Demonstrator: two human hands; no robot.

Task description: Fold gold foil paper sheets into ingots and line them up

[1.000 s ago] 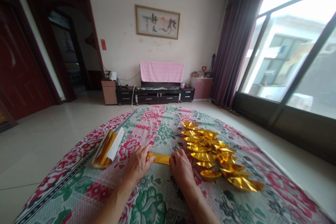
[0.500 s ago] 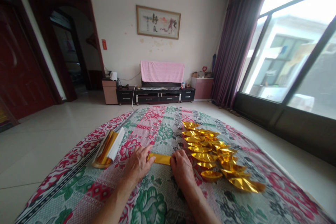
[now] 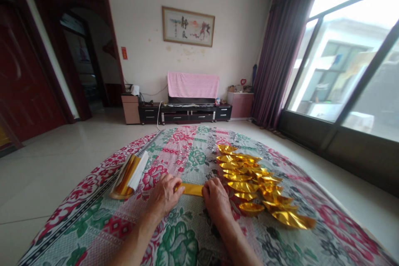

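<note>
Gold strip (image 3: 193, 189) between my hands, over patterned cloth (image 3: 181, 241). Left hand's (image 3: 166, 193) grip pinches one end, right hand's (image 3: 216, 197) closes on the other. I'd judge it light, slick, easily creased; hold by the ends.

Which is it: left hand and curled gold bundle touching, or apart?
Apart: the head view shows patterned cloth between the left hand and the curled gold bundle.

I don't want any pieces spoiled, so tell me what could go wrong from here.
The gold strip has a hand at each end; uneven pressure from the left hand or right hand might crease it crookedly. The finished-looking gold pieces sit close beside the right hand, so a sideways swing could knock or dent some.
</note>
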